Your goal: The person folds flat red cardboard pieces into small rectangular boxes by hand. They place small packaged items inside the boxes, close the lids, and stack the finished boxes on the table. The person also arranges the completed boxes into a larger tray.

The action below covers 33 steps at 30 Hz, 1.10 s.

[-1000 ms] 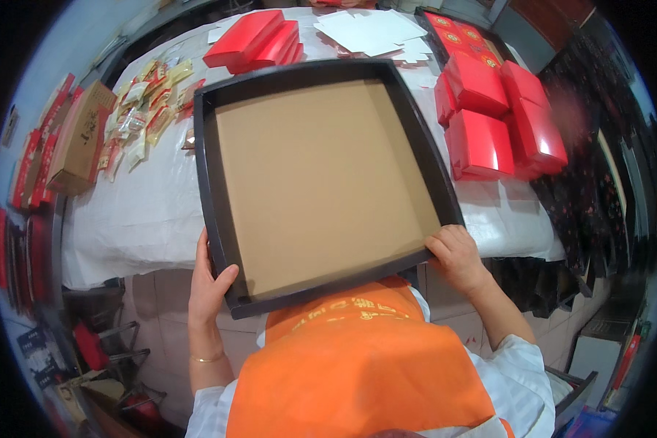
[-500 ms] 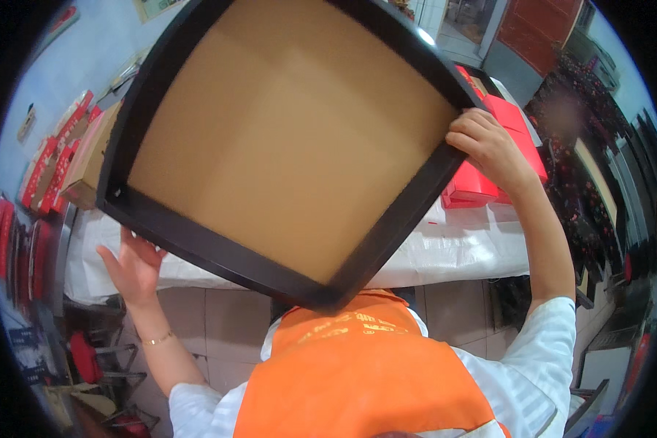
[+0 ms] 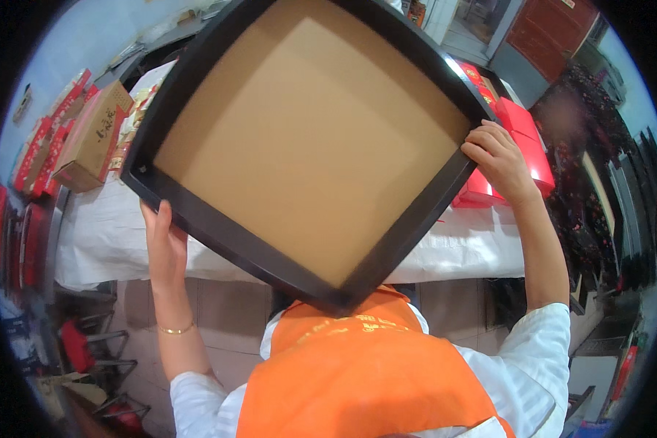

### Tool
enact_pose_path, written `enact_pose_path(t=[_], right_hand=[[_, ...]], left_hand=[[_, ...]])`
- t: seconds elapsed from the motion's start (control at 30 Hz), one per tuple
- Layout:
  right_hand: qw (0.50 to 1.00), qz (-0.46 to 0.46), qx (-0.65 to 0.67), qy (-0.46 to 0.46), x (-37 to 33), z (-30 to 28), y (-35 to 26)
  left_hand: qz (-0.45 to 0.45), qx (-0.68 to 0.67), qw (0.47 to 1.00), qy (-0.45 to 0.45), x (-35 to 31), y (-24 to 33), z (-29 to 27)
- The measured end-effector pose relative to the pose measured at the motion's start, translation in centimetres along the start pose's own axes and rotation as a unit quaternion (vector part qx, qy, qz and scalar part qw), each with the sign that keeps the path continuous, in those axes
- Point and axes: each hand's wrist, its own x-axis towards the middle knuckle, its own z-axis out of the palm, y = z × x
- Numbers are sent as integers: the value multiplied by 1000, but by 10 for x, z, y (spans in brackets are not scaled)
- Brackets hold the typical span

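A large square tray or frame [image 3: 314, 153], with a deep black rim and a plain tan panel inside, is raised in front of me. It is turned so that one corner points down at my orange apron [image 3: 372, 365]. My left hand [image 3: 166, 237] closes on the rim below the left corner, thumb in front and the other fingers partly hidden behind. At the right corner, my right hand [image 3: 500, 157] has its fingers curled over the black rim. The tray's top corner runs out of the picture.
Behind the tray stands a table with a white cover [image 3: 445, 252]. Red boxes [image 3: 522, 142] are stacked on its right side. A brown cardboard box [image 3: 95, 139] and red-patterned packages [image 3: 44, 153] are at the left. Folded metal stools [image 3: 98, 350] stand low on the left.
My left hand has moved up and right and now grips the rim, where before it was spread below it. The tray has shifted slightly right with my right hand still on it.
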Motion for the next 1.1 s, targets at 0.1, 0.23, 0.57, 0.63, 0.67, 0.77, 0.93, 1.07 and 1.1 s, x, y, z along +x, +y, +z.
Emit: enact_pose_path(t=[0.1, 0.23, 0.57, 0.63, 0.67, 0.77, 0.93, 1.07, 1.1], right_hand=[[999, 3, 25, -28, -10, -23, -27], [992, -14, 100, -79, -49, -12, -107], [953, 76, 249, -155, -105, 12, -205], [947, 77, 260, -175, -107, 11, -199], [943, 77, 265, -188, -108, 11, -196], [937, 71, 283, -190, -101, 17, -186], [923, 100, 287, -235, -105, 46, -180], [889, 146, 340, -270, -76, 42, -164], [856, 195, 379, -294, -64, 38, -155]], left_hand=[[-22, 23, 999, -12, 24, 12, 38], [-56, 60, 993, -85, 41, -10, 32], [-125, 195, 947, -223, 51, -95, 21], [-130, 195, 939, -250, 48, -105, 22], [-148, 172, 941, -251, 47, -110, 20], [-142, 191, 938, -252, 53, -126, 15], [-61, 316, 919, -228, 83, -163, 30], [-44, 459, 871, -171, 130, -175, 38], [-37, 459, 869, -178, 152, -171, 42]])
